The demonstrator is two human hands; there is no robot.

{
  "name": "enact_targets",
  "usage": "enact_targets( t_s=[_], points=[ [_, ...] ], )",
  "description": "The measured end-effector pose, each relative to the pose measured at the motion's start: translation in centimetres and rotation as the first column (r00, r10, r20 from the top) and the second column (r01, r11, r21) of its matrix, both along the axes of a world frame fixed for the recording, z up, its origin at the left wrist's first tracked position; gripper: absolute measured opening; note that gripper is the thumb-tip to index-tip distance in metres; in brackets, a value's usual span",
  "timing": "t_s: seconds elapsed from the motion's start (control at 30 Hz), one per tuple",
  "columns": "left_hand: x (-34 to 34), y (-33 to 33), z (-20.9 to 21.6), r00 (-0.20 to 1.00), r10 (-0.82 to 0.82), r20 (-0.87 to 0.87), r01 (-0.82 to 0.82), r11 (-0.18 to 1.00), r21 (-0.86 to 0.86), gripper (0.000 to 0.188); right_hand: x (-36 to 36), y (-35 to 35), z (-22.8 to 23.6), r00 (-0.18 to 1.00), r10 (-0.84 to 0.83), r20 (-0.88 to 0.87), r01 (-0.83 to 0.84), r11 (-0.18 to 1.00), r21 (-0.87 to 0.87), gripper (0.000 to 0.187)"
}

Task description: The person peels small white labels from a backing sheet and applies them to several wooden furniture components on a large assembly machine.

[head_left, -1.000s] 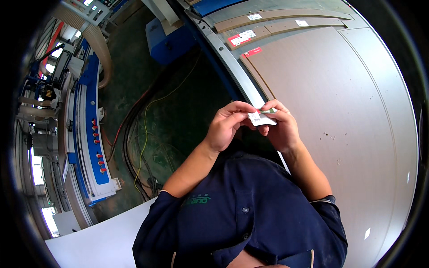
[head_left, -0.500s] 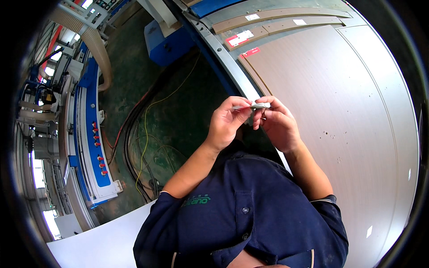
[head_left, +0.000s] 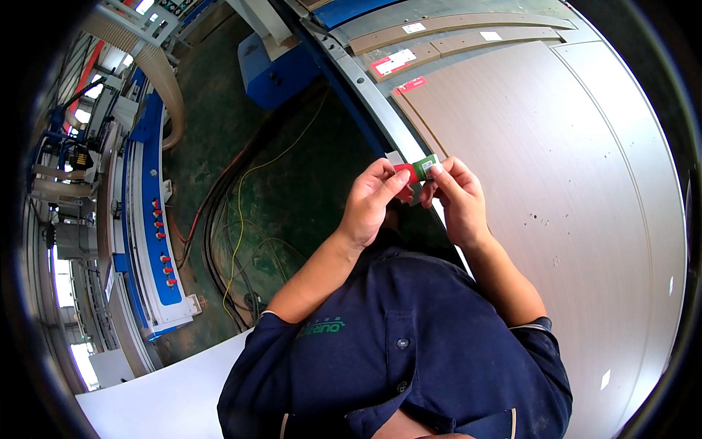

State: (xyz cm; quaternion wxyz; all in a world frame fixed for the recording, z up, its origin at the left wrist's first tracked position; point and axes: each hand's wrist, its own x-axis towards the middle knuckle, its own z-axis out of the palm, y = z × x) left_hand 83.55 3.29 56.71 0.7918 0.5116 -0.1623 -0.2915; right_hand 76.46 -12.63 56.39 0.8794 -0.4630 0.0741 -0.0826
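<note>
Just in front of my chest, both hands pinch small flat labels (head_left: 427, 167), one part red and another green with a white patch. A pale grey piece sticks up beyond the left fingertips. My left hand (head_left: 368, 203) is closed on the red end, thumb on top. The green end is between the thumb and fingers of my right hand (head_left: 463, 203). I cannot tell how many layers there are, since the fingers cover part of them. Beneath the hands runs the metal edge (head_left: 395, 128) of the worktable.
On the right lies a large light wood-grain panel (head_left: 526, 154) with a red-and-white label (head_left: 409, 86) at its corner. Narrow curved strips (head_left: 468, 29) lie beyond it. To the left, black and yellow cables (head_left: 219, 212) cross the green floor beside a blue-and-white machine (head_left: 150, 241).
The labels have turned from nearly edge-on to face up, so their red and green faces now show. Both hands keep nearly the same place, and the right thumb has shifted onto the green end.
</note>
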Motion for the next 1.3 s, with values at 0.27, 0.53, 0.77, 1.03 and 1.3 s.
enact_targets(
  t_s=[0.27, 0.53, 0.77, 1.03, 1.3],
  points=[
    [-0.4, 0.1, 0.4, 0.992, -0.002, 0.125, 0.006, 0.999, -0.035, 0.022, -0.4, -0.3, 0.3, 0.989, 0.034, 0.142, -0.032, 0.999, -0.021, 0.027],
    [-0.6, 0.5, 0.6, 0.994, 0.02, 0.11, -0.013, 0.998, -0.069, 0.026, -0.6, -0.6, 0.6, 0.972, 0.091, 0.217, -0.1, 0.995, 0.031, 0.034],
    [-0.4, 1.2, 0.9, 0.999, 0.041, 0.023, -0.038, 0.993, -0.113, 0.029, -0.7, 0.0, 0.9, 0.993, -0.008, 0.119, 0.01, 1.0, -0.018, 0.022],
    [-0.3, 1.2, 0.2, 0.986, 0.079, 0.144, -0.072, 0.996, -0.05, 0.03, -0.7, 0.0, 0.4, 0.987, -0.032, 0.155, 0.049, 0.993, -0.104, 0.018],
    [-0.5, 1.0, 0.0, 0.979, 0.083, 0.187, -0.074, 0.996, -0.057, 0.028, -1.0, 0.0, 0.9, 0.997, -0.04, 0.06, 0.043, 0.998, -0.05, 0.019]
  ],
)
